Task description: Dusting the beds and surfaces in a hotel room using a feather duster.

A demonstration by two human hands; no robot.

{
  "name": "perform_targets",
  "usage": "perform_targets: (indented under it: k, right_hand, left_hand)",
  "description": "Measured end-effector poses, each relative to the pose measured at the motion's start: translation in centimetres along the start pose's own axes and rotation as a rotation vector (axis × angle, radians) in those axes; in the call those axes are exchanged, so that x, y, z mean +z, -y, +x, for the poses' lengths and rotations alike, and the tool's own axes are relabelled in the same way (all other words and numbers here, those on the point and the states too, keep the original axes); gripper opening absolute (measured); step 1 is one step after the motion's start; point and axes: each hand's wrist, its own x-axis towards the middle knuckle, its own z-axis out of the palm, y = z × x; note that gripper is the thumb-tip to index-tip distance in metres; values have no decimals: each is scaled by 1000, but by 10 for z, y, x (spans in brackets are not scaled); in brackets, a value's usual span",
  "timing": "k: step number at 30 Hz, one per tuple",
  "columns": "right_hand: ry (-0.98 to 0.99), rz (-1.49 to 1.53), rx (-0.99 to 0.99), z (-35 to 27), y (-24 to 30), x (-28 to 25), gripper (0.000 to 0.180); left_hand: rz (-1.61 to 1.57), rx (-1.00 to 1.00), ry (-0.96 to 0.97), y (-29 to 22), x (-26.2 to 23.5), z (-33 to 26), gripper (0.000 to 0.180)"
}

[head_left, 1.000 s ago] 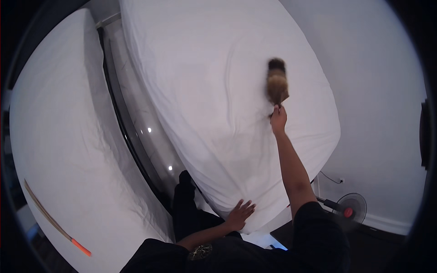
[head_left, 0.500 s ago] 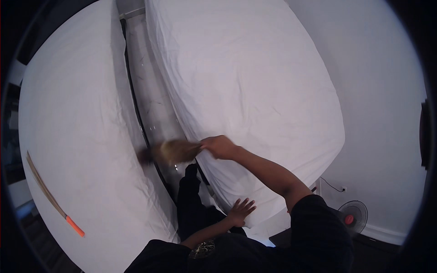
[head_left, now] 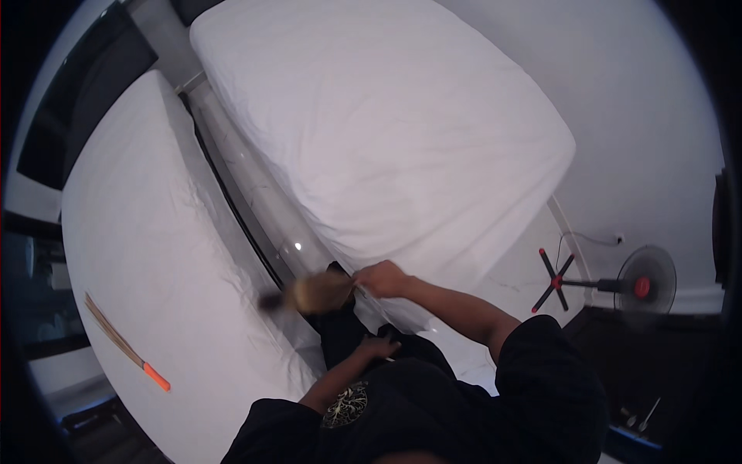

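My right hand (head_left: 383, 278) is closed on the narrow end of a feather duster (head_left: 321, 292), brown and tan and smeared by motion. Its dark tip points left, over the edge of the left bed's mattress (head_left: 178, 255). The duster hangs above the gap between the beds, near my legs. The mattress on the right (head_left: 386, 131) wears a white fitted sheet and lies just beyond my right hand. My left hand (head_left: 377, 347) rests by my thigh with its fingers stretched out, holding nothing that I can see. A stick broom (head_left: 116, 334) with an orange handle lies on the left mattress.
A narrow strip of pale tiled floor (head_left: 255, 182) runs between the beds, beside a black bed-frame edge (head_left: 232, 205). At the right, a fan (head_left: 643, 288) with a crossed base lies near the wall, its cord running to a socket. A dark headboard (head_left: 93, 93) stands far left.
My view has shifted back and turned, showing more of the fan. The duster, still in my right hand, is closer to my body. My left hand has come off the right mattress to my thigh.
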Motion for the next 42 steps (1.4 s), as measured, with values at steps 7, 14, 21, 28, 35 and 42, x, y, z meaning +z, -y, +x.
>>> perform_targets:
  k: [7, 14, 21, 28, 35, 42]
  right_hand:
    - [-471, 391, 744, -164, 34, -34, 11]
    - [-1121, 48, 1207, -224, -23, -32, 26]
    - [18, 23, 525, -181, 41, 0, 21]
    - [-413, 143, 765, -195, 36, -48, 21]
    - [-767, -45, 1027, -263, -45, -85, 32]
    - [114, 116, 425, -303, -47, -91, 22]
  left_hand:
    - [-97, -45, -413, -9, 35, -18, 45]
    - [-388, 174, -799, -18, 35, -65, 30]
    - [-468, 119, -844, -14, 23, -35, 39]
    - [-387, -74, -596, -44, -9, 19, 53]
    - [-463, -64, -713, -47, -6, 36, 39]
    - [-326, 81, -1421, -19, 93, 46, 30]
